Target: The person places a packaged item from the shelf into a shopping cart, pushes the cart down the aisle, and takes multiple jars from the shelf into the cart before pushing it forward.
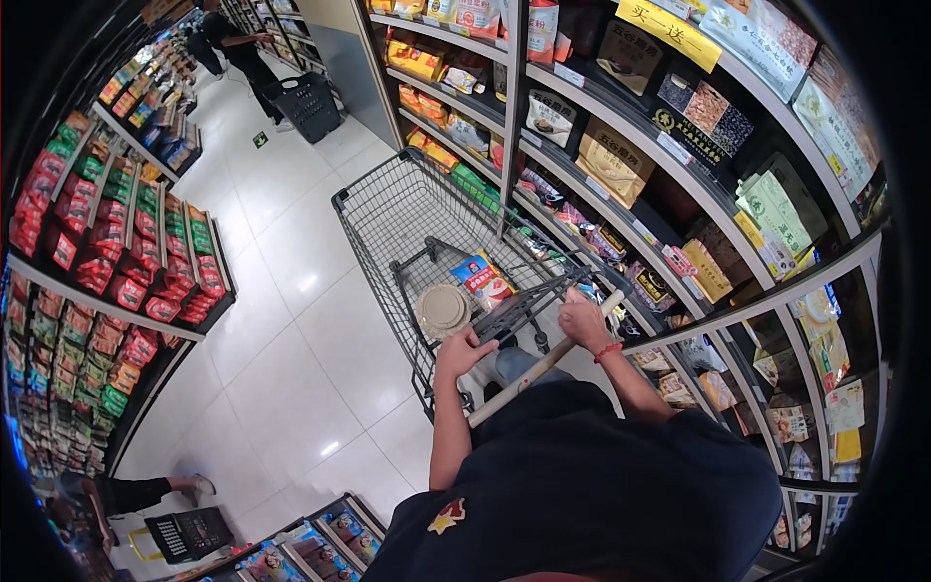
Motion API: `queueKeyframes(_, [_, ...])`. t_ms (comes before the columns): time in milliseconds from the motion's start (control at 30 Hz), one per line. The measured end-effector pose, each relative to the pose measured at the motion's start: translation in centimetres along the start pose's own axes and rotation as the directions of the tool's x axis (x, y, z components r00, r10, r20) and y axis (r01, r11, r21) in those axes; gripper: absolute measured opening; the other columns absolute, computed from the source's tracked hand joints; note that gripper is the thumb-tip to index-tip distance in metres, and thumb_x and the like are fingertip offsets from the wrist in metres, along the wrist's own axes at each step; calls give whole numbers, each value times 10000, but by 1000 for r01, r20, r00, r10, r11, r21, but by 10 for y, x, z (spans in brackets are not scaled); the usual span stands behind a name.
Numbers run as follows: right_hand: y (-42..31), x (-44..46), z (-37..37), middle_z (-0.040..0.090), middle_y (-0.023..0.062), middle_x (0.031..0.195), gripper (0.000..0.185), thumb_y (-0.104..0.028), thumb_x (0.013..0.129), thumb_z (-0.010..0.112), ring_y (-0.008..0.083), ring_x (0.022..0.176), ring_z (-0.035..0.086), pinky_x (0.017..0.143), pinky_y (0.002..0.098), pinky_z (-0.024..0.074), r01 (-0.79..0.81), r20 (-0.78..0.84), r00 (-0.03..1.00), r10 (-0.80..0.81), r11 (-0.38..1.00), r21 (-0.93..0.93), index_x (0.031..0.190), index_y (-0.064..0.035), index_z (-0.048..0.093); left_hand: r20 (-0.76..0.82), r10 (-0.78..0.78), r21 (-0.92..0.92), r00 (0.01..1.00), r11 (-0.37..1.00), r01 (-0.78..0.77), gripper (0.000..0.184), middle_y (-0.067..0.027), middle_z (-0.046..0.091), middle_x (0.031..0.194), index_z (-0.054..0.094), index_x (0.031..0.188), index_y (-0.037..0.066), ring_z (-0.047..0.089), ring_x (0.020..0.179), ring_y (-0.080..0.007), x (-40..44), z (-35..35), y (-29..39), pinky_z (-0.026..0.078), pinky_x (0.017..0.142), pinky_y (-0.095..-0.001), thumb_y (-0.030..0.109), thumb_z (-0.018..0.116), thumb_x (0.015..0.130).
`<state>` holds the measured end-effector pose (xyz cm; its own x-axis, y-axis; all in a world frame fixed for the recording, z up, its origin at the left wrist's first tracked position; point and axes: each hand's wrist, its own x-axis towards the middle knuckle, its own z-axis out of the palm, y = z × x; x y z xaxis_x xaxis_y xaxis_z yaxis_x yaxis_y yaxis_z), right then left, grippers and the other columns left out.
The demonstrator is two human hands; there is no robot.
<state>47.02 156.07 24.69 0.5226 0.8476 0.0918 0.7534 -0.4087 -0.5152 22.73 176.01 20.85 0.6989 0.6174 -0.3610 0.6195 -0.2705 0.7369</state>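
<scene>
The left hand (465,351) is just behind a round beige container (444,308), near the cart's left rear corner, fingers pointing forward and thumb held away from them toward the right. The hand is open; whether its fingertips touch the container cannot be told. The right hand (584,318) is curled around the right end of the handle (519,385), and a red bracelet (608,351) circles its wrist. The container lies at the near end of the shopping cart (337,201), with a red and blue bag (483,279) just beyond and to its right, nearer to the right hand's side. Most of the cart's wire mesh shows ahead of these two things.

The cart's right edge runs near the shelves (601,189), which curve along that whole side, stocked with packets. On the left, a wide strip of tiled floor (291,339) separates the cart from a rack (107,301) of red and green packets. Farther up the aisle, well apart, a person (247,53) in dark clothes stands beside a black basket (304,107).
</scene>
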Motion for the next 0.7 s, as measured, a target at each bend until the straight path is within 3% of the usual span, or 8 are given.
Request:
queueKeyframes(67, [0, 0, 2, 527, 126, 819, 183, -79, 792, 646, 343, 736, 597, 628, 482, 454, 41, -83, 996, -39, 999, 19, 655, -32, 533, 3, 5, -16, 1000, 1000, -5, 583, -77, 665, 712, 613, 779, 64, 633, 676, -207, -1, 0, 0, 499, 648, -363, 586, 868, 731])
queueKeyframes(267, [20, 0, 10, 541, 123, 765, 186, -94, 824, 607, 347, 696, 603, 607, 465, 475, 159, -116, 981, -155, 987, 23, 651, -44, 557, -9, 23, -13, 1000, 1000, -23, 579, -84, 660, 711, 609, 779, 57, 630, 673, -213, -2, 0, -1, 499, 650, -363, 571, 871, 738])
queueKeyframes(500, [20, 4, -1, 508, 121, 684, 209, -82, 799, 624, 324, 670, 586, 593, 453, 473, 138, -98, 987, -124, 979, 150, 627, -24, 520, -9, 30, -28, 1000, 999, -30, 569, -72, 649, 701, 614, 765, 51, 605, 665, -189, -2, 2, -1, 491, 643, -351, 552, 881, 745])
queueKeyframes(567, [19, 5, -9, 520, 101, 676, 203, -100, 769, 643, 303, 670, 581, 593, 430, 479, 246, -49, 969, -242, 963, 111, 614, -44, 525, -35, 36, -48, 999, 998, -38, 589, -110, 678, 741, 634, 772, 36, 650, 693, -250, -1, 5, -6, 508, 670, -378, 571, 876, 731])
queueKeyframes(633, [34, 7, 0, 533, 82, 673, 185, -136, 748, 651, 290, 678, 582, 603, 422, 489, 425, -66, 895, -442, 887, -180, 614, -74, 539, -20, 38, -55, 999, 998, -39, 586, -108, 677, 727, 639, 760, 35, 649, 681, -245, 4, 9, -15, 507, 661, -377, 568, 880, 729])
queueKeyframes(700, [30, 7, -5, 546, 97, 684, 174, -164, 762, 642, 309, 694, 598, 630, 447, 500, 321, -48, 946, -322, 947, -30, 637, -75, 559, -19, 13, -70, 1000, 997, -15, 580, -101, 667, 686, 645, 739, 33, 641, 648, -234, 8, 14, -21, 503, 637, -373, 559, 889, 725])
